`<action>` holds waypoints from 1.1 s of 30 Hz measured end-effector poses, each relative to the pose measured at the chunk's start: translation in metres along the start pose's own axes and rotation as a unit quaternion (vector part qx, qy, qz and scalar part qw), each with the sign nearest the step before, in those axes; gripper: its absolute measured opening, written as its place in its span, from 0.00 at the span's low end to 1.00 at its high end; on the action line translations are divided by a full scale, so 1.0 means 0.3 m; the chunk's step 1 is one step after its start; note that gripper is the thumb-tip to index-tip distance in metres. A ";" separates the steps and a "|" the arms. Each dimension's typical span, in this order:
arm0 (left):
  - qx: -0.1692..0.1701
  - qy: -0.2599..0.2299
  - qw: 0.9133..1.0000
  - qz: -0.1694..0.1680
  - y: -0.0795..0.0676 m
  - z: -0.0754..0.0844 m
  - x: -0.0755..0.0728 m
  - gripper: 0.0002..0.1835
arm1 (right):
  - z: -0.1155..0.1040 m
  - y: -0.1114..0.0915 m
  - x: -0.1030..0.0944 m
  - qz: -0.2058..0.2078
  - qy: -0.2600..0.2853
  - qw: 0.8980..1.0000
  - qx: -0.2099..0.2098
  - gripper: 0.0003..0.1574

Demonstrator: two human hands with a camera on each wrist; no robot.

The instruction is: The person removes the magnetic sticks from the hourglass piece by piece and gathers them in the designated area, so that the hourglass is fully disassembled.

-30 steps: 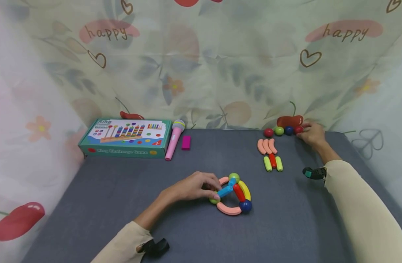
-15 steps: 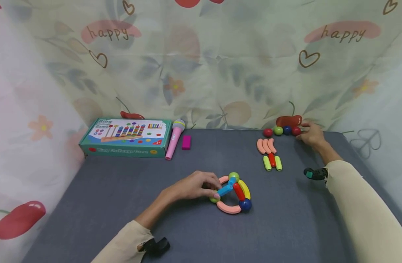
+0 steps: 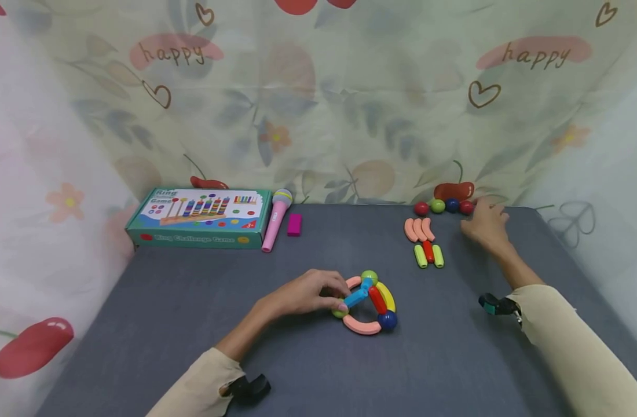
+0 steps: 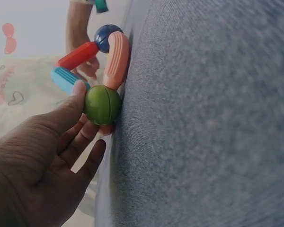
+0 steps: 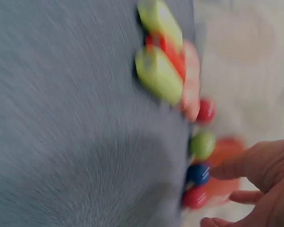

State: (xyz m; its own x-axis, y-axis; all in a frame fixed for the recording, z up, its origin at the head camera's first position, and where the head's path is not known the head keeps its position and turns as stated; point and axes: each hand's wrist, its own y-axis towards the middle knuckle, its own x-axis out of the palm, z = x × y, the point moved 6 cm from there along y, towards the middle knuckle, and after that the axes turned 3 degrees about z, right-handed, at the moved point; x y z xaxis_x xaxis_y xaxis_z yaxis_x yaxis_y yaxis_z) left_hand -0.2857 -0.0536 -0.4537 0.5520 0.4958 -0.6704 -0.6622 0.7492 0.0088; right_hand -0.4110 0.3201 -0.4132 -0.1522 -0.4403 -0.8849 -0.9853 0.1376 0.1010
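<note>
My left hand pinches a toy frame of magnetic building sticks and balls at its left corner. Its thumb lies where a blue stick meets a green ball. The ring has curved pink sticks, a curved yellow stick, a second green ball and a dark blue ball. Short blue and red sticks lean up inside it. My right hand, fingers spread and holding nothing, hovers beside a red ball at the back right; the right wrist view is blurred.
Left of that red ball stand blue, green and red balls. Before them lie curved pink sticks, two light green sticks and a red one. A game box, pink microphone and magenta block stand back left.
My right hand has drawn slightly back from the red ball, its fingers spreading. The red ball stays in the row. My left hand keeps its hold on the frame.
</note>
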 end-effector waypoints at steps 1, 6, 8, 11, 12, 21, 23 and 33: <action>0.001 0.003 1.000 0.000 0.001 0.001 0.000 0.13 | -0.039 -0.029 0.006 -0.022 -0.011 1.000 -0.012 0.38; 0.004 0.011 1.000 0.000 0.003 0.008 0.001 0.13 | -0.270 -0.218 0.043 -0.163 -0.023 0.974 -0.158 0.30; 0.007 0.013 1.000 0.001 0.003 0.012 0.001 0.14 | -0.351 -0.308 0.065 -0.225 -0.003 0.952 -0.208 0.26; 0.012 0.023 1.000 0.008 0.002 0.015 0.000 0.15 | -0.443 -0.431 0.099 -0.302 0.021 0.922 -0.241 0.25; 0.011 0.028 0.999 0.012 0.002 0.016 -0.001 0.15 | -0.465 -0.464 0.109 -0.321 0.028 0.914 -0.247 0.25; 0.009 0.043 0.999 0.023 0.004 0.028 -0.004 0.12 | -0.528 -0.585 0.177 -0.304 0.044 0.910 -0.277 0.13; 0.006 0.041 0.999 0.023 0.005 0.027 -0.005 0.12 | -0.528 -0.590 0.178 -0.285 0.048 0.915 -0.280 0.11; -0.016 0.028 0.999 0.032 0.011 0.005 -0.004 0.13 | -0.533 -0.613 0.173 -0.247 0.041 0.923 -0.291 0.07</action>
State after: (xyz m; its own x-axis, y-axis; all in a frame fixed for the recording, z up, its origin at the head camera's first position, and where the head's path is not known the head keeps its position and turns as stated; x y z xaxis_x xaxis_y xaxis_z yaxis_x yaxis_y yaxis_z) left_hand -0.2876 -0.0510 -0.4518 0.4785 0.5162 -0.7103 -0.7124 0.7011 0.0296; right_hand -0.2502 0.1301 -0.4051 0.3446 -0.3905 -0.8537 -0.8074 -0.5872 -0.0573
